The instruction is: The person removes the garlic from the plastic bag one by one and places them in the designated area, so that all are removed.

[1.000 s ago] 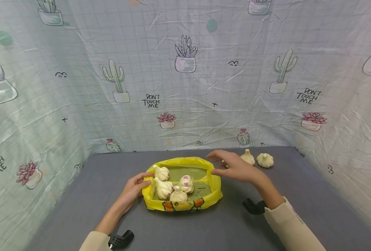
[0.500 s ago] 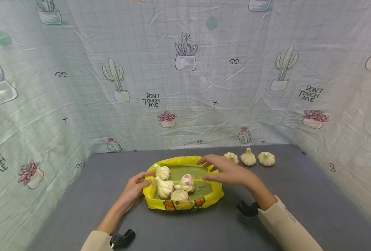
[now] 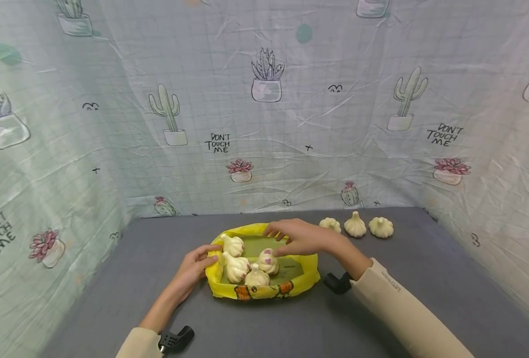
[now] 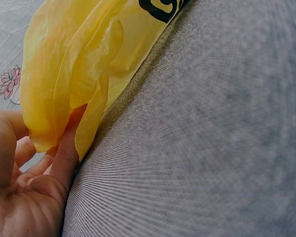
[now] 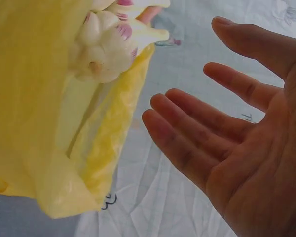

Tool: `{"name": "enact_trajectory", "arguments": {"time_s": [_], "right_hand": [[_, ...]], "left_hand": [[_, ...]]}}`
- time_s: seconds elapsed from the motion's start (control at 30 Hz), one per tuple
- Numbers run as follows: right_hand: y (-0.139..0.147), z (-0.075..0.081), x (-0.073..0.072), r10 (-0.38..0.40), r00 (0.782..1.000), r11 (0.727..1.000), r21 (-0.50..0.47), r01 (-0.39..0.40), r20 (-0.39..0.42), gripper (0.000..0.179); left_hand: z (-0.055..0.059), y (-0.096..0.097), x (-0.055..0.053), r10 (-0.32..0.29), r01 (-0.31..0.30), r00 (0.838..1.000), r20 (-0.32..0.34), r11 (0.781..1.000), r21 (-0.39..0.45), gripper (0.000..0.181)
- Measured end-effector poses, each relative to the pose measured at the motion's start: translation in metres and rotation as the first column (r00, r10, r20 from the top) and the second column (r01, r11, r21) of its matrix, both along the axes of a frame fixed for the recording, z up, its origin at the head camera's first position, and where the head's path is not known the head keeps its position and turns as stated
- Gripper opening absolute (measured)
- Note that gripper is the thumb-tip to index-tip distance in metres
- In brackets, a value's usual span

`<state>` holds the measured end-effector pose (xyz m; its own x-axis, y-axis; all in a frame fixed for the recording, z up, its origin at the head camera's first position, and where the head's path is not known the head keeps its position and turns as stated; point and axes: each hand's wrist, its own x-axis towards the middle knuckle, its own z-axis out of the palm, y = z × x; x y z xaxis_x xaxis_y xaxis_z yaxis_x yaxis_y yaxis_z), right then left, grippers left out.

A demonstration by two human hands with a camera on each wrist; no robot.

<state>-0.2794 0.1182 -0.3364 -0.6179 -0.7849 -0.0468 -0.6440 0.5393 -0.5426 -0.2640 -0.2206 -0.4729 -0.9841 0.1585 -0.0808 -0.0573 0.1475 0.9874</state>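
"Fingers (image 5: 180,148) of the right hand (image 3: 301,236): holding anything?"
"Nothing; they're spread loosely above the yellow bag (image 3: 308,276). The left hand (image 3: 192,268) pinches its left rim."
"And the garlic bulbs (image 3: 237,269)?"
"Four inside; three at the far right on the grey table (image 3: 112,298)."

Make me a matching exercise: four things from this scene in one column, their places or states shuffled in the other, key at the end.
1. Left hand
2. Right hand
3. Four garlic bulbs
4. Three garlic bulbs

A. Inside the yellow bag
B. Over the bag, holding nothing
C. In a row at the table's back right
D. Gripping the bag's edge

Pairs: 1-D, 2-B, 3-A, 4-C
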Motion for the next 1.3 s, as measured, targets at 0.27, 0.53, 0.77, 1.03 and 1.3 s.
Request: {"name": "enact_trajectory", "arguments": {"time_s": [0.27,0.53,0.77,1.03,1.3], "right_hand": [[-0.020,0.000,-0.019,0.041,0.992,0.984,0.166,-0.060,0.115,0.047],[-0.038,0.001,-0.031,0.026,0.985,0.951,0.298,-0.077,0.170,0.044],[-0.048,-0.001,-0.032,-0.021,0.970,0.929,0.363,-0.071,0.242,0.049],[-0.061,-0.006,-0.032,-0.118,0.944,0.885,0.464,-0.041,0.308,0.045],[-0.072,-0.011,-0.031,-0.171,0.922,0.860,0.510,-0.032,0.347,0.046]], "left_hand": [[-0.002,0.001,-0.001,-0.004,0.004,1.000,0.000,1.000,0.013,0.043],[-0.002,0.000,-0.002,0.004,-0.004,1.000,-0.003,1.000,0.019,0.043],[-0.001,0.000,-0.002,-0.003,0.003,1.000,-0.001,1.000,0.012,0.043],[-0.002,0.000,-0.002,-0.014,0.014,1.000,-0.011,1.000,0.013,0.043],[-0.002,0.000,-0.001,-0.011,0.011,1.000,-0.015,1.000,0.024,0.043]]}}
